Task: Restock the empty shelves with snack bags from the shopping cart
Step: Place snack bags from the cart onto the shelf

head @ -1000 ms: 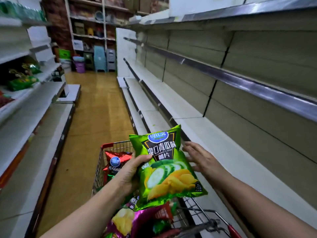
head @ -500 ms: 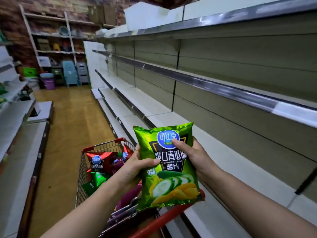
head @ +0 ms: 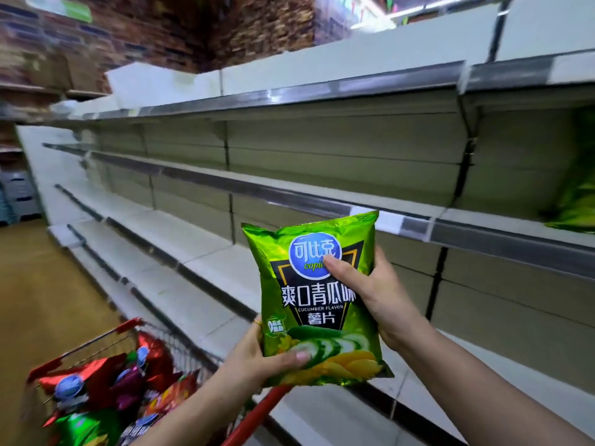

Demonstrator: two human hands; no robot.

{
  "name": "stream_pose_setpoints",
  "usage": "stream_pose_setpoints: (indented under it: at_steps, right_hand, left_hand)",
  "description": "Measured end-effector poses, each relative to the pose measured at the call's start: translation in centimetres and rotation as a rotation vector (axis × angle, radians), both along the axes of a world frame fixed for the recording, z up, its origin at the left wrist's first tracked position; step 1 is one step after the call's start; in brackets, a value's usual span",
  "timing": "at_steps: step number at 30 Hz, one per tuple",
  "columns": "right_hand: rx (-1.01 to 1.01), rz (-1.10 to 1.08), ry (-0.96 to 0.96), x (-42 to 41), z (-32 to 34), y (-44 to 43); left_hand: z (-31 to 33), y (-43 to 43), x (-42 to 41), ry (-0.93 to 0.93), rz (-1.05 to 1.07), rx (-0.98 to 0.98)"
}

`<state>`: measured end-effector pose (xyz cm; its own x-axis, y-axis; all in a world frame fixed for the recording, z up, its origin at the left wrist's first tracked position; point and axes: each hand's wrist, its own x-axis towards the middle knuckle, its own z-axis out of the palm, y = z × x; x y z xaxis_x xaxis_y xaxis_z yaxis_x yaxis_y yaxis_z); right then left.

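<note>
The left hand (head: 257, 358) and right hand (head: 370, 294) grasp the chip bag (head: 317, 300). Stood crooked on the shelf (head: 502, 246), it could topple off

Snack bag (head: 317, 297): glossy green foil. Shelf edge strip (head: 502, 239), right of frame: brushed metal (matt boards behind). Cart (head: 106, 346): wire.

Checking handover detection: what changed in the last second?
The right hand closed onto the green chip bag, which the left hand held alone; together they lifted it from over the shopping cart toward the shelf. Left hand kept hold; cart still loaded.
</note>
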<state>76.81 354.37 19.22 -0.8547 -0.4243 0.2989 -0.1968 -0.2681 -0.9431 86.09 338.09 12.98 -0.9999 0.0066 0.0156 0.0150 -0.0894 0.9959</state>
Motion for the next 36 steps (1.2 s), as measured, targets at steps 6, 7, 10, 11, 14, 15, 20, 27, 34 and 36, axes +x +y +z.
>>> stream_pose_setpoints:
  at_steps: [6, 7, 10, 11, 14, 15, 20, 27, 34, 36]
  right_hand:
    - [-0.019, -0.235, 0.043, 0.3, 3.4, 5.6]
    - [-0.021, -0.28, 0.047, 0.4, 4.0, 6.4]
    - [-0.024, -0.393, 0.051, 1.0, 5.8, 9.0]
    - [-0.017, -0.43, 0.058, 1.3, 6.4, 9.8]
    - [0.004, -0.597, 0.038, 2.3, 7.4, 12.8]
    - [0.008, -0.637, 0.025, 2.6, 7.5, 13.9]
    - [0.179, -0.793, -0.004, 3.3, 8.6, 19.1]
    - [0.139, -0.865, -0.04, 0.4, 12.7, 26.2]
    - [0.141, -0.865, -0.058, -5.3, 14.5, 30.6]
    - [0.095, -0.823, -0.08, -6.8, 14.2, 31.4]
  left_hand:
    - [3.5, 3.5, -4.3, 0.065, -0.23, -0.01]
    - [4.4, 4.2, -4.8, 0.074, -0.271, -0.016]
    - [6.3, 6.7, -6.4, 0.095, -0.377, -0.002]
    - [6.8, 7.6, -6.9, 0.095, -0.391, 0.005]
    - [8.5, 10.4, -8.3, 0.084, -0.507, 0.004]
    - [9.1, 11.4, -8.7, 0.078, -0.555, -0.003]
    - [12.0, 16.9, -10.0, 0.023, -0.704, 0.004]
    - [16.5, 24.4, -13.2, 0.015, -0.66, -0.029]
    - [18.0, 29.5, -18.0, 0.031, -0.473, -0.064]
    - [17.6, 30.4, -19.1, 0.063, -0.424, -0.055]
